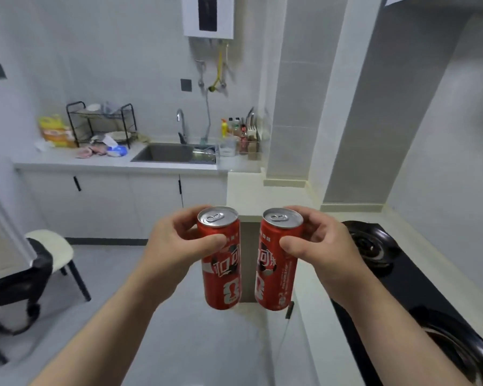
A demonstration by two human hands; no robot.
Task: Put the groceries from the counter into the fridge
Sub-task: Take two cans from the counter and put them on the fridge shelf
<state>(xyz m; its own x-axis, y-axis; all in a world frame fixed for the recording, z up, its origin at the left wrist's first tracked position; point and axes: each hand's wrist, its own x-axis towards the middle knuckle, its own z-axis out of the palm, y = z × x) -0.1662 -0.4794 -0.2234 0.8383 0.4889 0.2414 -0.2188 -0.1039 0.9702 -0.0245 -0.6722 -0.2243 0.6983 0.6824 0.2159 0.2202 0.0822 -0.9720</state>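
Far left, lower frame: a dark table (17, 277) with a white-cushioned chair (49, 246) just beside it. Upper left of centre: the white surface (76, 160) along the back wall carries a yellow bag (55, 132), a black dish rack (101, 121) and some blurred small packets in front of the rack. Right of these, a steel sink (165, 153) is set into the surface, with a tap (181, 121) behind it and a white water heater (208, 16) on the wall above. A cluster of bottles (234, 129) stands at the right end of the sink. Lower centre: the left hand (173, 246) grips the left can (221, 257) near its top, thumb across the front, fingers curled round the back. The can is red, unopened, roughly upright and held in the air above the floor. A narrow gap separates it from the right can (279, 260), same type, also unopened and roughly upright. The right hand (324, 246) grips that can the same way, near the top. The hands are apart, each clamped on its own can; the cans do not touch. Lower right: a black gas stove (388, 263) lies on the side surface, close beside the right forearm.
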